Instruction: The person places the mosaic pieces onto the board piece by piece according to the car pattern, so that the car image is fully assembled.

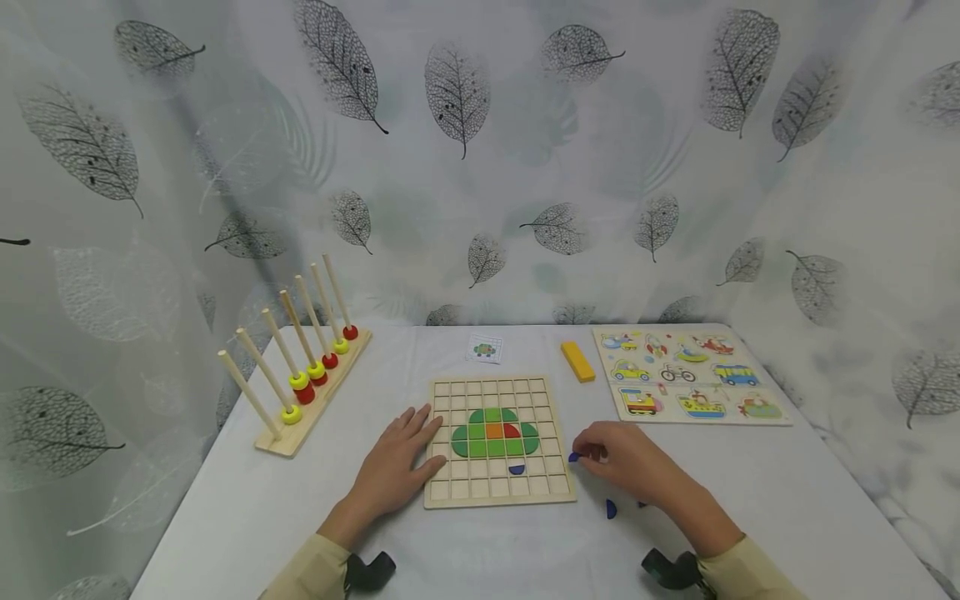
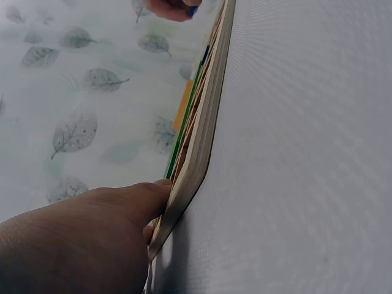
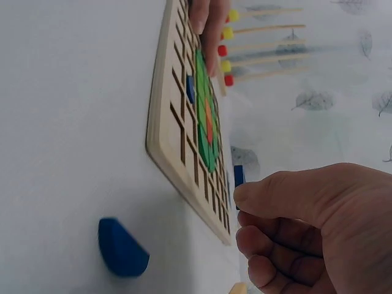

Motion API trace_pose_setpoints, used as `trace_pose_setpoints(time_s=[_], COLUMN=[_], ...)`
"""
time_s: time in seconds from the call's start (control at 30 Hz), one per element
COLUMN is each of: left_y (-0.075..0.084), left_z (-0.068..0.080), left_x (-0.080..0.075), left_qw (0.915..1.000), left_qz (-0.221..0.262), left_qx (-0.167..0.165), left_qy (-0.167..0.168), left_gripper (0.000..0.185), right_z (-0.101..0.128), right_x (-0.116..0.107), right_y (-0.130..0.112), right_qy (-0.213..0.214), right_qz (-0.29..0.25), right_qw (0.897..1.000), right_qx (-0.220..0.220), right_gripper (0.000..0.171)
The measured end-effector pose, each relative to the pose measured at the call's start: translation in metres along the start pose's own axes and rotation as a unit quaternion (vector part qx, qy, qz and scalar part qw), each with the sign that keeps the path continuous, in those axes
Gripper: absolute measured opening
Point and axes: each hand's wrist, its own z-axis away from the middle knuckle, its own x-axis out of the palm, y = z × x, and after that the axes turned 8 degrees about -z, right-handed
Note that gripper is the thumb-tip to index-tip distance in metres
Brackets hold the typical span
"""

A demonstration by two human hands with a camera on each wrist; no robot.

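A square wooden grid board (image 1: pixel 450 492) lies on the white table, with green, orange and red pieces set in its middle cells. One blue half-round piece (image 1: pixel 517 470) sits in a cell below them. My left hand (image 1: pixel 392 467) rests along the board's left edge, fingers spread and the thumb over the rim. Just off the board's right side, my right hand (image 1: pixel 628 458) pinches another blue half-round piece (image 3: pixel 239 176) between thumb and fingers. A loose blue half-round piece (image 1: pixel 611 509) lies on the table below that hand; a further blue piece (image 1: pixel 642 504) is partly hidden by the wrist.
Behind the board lies a small picture card (image 1: pixel 484 350), with a yellow block (image 1: pixel 577 362) to its right. A picture puzzle board (image 1: pixel 682 408) is at the back right. On the left stands a wooden peg rack (image 1: pixel 279 443) with red and yellow rings.
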Motion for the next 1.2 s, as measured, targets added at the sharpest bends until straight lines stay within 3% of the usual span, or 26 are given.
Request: trace_pose_setpoints(time_s=[0.6,1.2], left_y=[0.0,-0.001], left_z=[0.0,-0.001], left_x=[-0.001,0.001], left_qw=[1.0,1.0], left_qz=[0.0,-0.009], left_qx=[0.001,0.0], left_qy=[-0.001,-0.004], left_gripper=[0.066,0.066], right_z=[-0.022,-0.038], right_x=[0.009,0.03], right_y=[-0.029,-0.042], right_qy=[0.004,0.003], right_qz=[-0.006,-0.005], right_qw=[0.998,0.998], right_qx=[-0.056,-0.058], right_gripper=[0.014,0.013])
